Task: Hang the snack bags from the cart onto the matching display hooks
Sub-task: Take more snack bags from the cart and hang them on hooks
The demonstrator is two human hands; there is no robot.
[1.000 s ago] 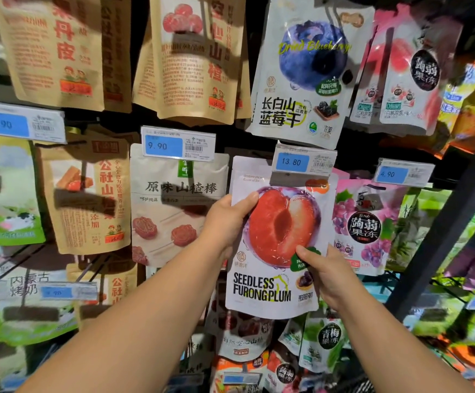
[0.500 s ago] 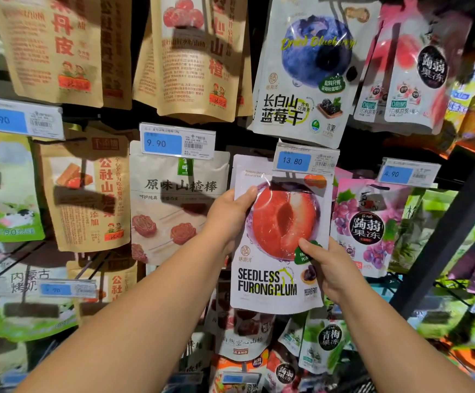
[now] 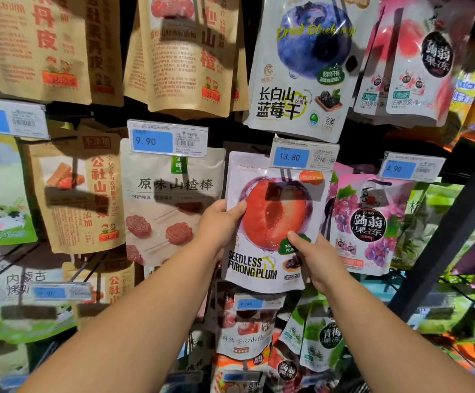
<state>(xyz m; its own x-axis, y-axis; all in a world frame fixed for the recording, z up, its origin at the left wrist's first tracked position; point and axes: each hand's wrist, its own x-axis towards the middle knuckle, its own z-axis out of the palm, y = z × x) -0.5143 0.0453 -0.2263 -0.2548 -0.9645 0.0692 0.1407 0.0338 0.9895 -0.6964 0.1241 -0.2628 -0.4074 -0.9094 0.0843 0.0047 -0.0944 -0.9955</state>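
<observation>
Here, a plum bag point(image 3: 270, 222) reading "SEEDLESS FURONG PLUM" is held upright, its top hidden behind a 13.80 tag point(image 3: 304, 157). The left hand point(image 3: 219, 222) pinches its left edge, the right hand point(image 3: 312, 256) its lower right; the fingers behind cannot be seen. Above hangs a "Dried Blueberry" bag point(image 3: 304, 66); a 9.90 tag point(image 3: 168, 141) is left.

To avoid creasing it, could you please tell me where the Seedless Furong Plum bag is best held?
Probably its side edges at mid-height, coming from the front: the plum bag is flat and upright, with its top behind the 13.80 price tag. The left hand and right hand pinch it there.
</observation>
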